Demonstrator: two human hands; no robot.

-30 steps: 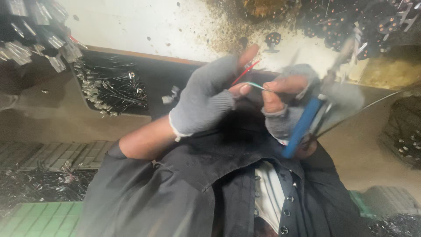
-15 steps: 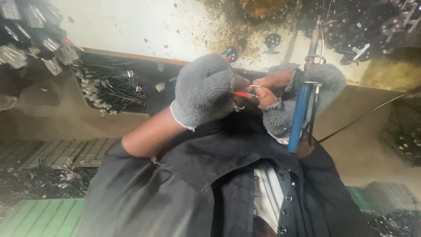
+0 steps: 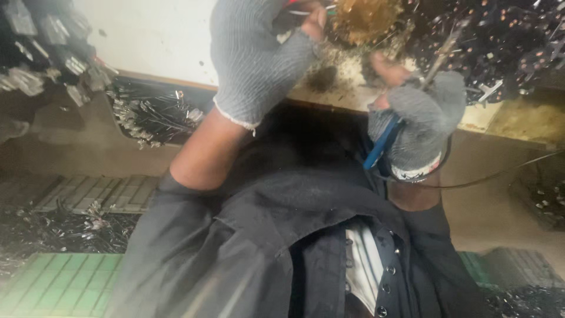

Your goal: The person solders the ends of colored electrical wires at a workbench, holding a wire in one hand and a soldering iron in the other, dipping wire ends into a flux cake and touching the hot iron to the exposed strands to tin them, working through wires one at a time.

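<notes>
Up at the top edge of the view, thin wires [image 3: 307, 8], one red and one pale, peek out of the left hand [image 3: 259, 59]. They look light, thin and springy, likely to slip from a loose pinch, so the sensible hold is close to the free ends, between thumb and fingertip. That is about how the left hand, in a grey fingerless knit glove, has them: fingers curled in tight, bare tips pinching the strands just above the littered worktop [image 3: 165, 41].

Over to the right hand [image 3: 419, 121], same grey glove, closed around a blue-handled hand tool [image 3: 382, 144]; its blue grip sticks out below the palm and a slim metal tip [image 3: 442, 50] pokes up past the bare fingers. The two hands are apart, the wires well clear of the tool.

Around them: a brownish heap of wire scrap [image 3: 365, 17] just beside the left fingertips, dark bits scattered to the right, and a tray of dark bundled parts [image 3: 153, 115] off to the left.
</notes>
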